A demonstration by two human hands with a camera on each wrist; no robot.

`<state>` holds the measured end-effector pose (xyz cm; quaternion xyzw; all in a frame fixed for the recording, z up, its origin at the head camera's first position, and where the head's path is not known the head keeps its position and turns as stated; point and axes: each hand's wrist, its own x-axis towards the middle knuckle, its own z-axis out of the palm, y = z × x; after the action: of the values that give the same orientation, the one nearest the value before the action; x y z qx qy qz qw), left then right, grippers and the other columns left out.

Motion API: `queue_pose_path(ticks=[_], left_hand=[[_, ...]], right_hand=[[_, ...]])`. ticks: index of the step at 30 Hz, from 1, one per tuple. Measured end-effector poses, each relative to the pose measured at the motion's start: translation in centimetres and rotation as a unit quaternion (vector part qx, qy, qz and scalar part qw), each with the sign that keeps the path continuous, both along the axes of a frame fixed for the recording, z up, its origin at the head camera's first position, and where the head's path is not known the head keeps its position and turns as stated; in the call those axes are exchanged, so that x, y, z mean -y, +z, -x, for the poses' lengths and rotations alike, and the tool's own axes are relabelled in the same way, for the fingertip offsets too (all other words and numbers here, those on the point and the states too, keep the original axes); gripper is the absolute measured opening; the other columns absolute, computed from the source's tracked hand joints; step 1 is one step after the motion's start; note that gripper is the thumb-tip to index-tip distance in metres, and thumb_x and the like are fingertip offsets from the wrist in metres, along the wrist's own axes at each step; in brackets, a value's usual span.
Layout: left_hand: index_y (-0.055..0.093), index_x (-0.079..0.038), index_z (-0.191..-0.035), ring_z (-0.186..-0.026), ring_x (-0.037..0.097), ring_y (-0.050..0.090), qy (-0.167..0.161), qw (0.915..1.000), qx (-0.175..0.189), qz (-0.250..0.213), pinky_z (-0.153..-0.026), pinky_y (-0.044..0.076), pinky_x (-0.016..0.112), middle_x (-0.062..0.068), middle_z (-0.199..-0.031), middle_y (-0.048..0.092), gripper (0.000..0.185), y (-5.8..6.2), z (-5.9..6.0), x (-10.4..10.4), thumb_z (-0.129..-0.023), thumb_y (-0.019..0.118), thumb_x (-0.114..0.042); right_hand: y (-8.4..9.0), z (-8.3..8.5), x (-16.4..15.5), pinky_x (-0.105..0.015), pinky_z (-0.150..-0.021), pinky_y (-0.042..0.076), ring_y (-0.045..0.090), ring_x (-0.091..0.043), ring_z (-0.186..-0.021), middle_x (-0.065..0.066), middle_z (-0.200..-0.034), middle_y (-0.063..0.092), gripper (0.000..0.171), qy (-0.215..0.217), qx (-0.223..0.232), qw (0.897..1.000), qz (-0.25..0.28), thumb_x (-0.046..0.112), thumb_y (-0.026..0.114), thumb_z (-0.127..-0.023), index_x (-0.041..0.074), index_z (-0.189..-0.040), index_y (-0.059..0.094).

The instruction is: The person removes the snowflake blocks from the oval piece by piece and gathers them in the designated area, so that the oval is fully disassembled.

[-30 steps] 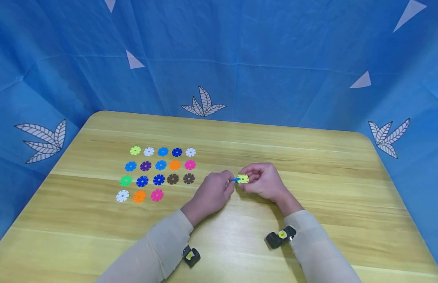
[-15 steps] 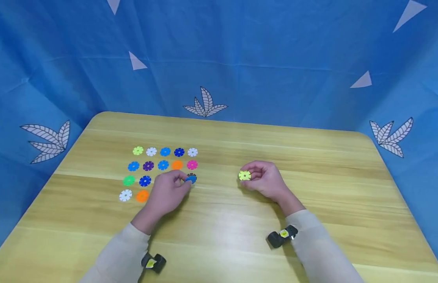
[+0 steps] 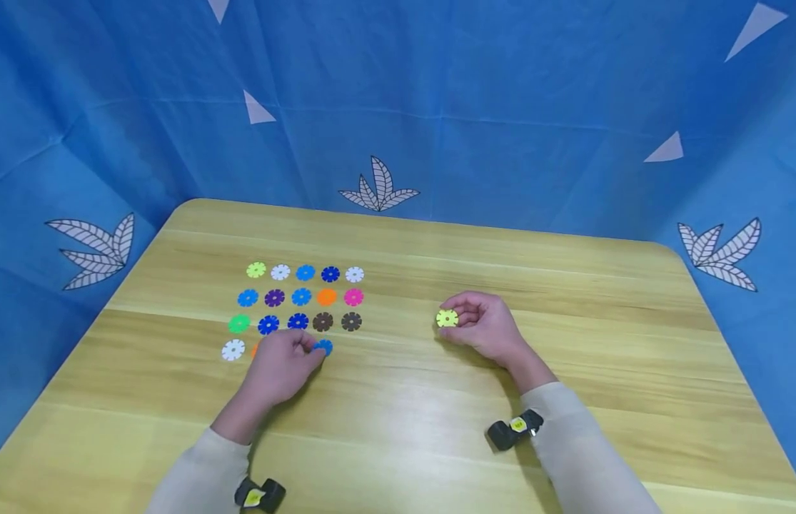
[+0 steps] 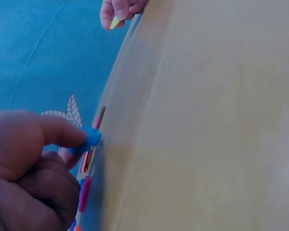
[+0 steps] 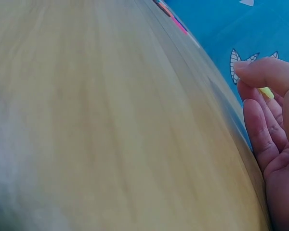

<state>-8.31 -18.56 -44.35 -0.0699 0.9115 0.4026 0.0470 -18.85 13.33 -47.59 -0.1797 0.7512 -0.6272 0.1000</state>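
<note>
Left hand (image 3: 278, 368), blue disc (image 3: 323, 348) nearer table edge (image 3: 372, 467).

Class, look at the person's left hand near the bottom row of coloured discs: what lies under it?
The left hand pinches a blue disc at its fingertips. An orange disc peeks out beside the knuckles, mostly covered. Anything else beneath the hand is hidden.

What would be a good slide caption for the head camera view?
Left hand pinches a blue disc beside rows of coloured discs; right hand holds a yellow-green disc.
</note>
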Motion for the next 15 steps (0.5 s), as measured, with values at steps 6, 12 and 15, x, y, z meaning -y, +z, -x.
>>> queue_pose_path(ticks=[6, 12, 15], left_hand=[[0.065, -0.004, -0.088, -0.051, 0.017, 0.047, 0.005, 0.9998, 0.001, 0.018, -0.052, 0.042, 0.030, 0.002, -0.058, 0.052, 0.014, -0.3, -0.4, 0.1, -0.083, 0.070, -0.016], [0.066, 0.000, -0.098, -0.051, 0.016, 0.043, -0.003, 0.9978, -0.016, 0.065, -0.050, 0.039, 0.030, 0.002, -0.059, 0.049, 0.024, -0.1, -0.5, 0.1, -0.082, 0.071, -0.018], [0.066, 0.001, -0.102, -0.055, 0.016, 0.045, -0.006, 0.9957, -0.029, 0.088, -0.053, 0.042, 0.030, 0.002, -0.066, 0.054, 0.029, 0.2, -0.6, 0.1, -0.082, 0.072, -0.019]], right_hand=[[0.8, -0.3, 0.2, -0.025, -0.060, 0.051, 0.061, -0.022, -0.067, -0.018, -0.081, 0.065, 0.032, 0.006, 0.009, 1.000, -0.006, -0.006, 0.080, -0.067, -0.003, -0.097, 0.067], [0.1, -0.2, 0.0, -0.025, -0.059, 0.050, 0.060, -0.020, -0.067, -0.014, -0.081, 0.065, 0.033, 0.004, 0.004, 1.000, -0.021, -0.001, 0.082, -0.068, 0.001, -0.098, 0.069], [-0.3, 0.0, 0.1, -0.026, -0.059, 0.051, 0.061, -0.019, -0.067, -0.012, -0.080, 0.066, 0.033, 0.004, -0.004, 1.000, -0.021, 0.001, 0.083, -0.068, 0.003, -0.098, 0.069]])
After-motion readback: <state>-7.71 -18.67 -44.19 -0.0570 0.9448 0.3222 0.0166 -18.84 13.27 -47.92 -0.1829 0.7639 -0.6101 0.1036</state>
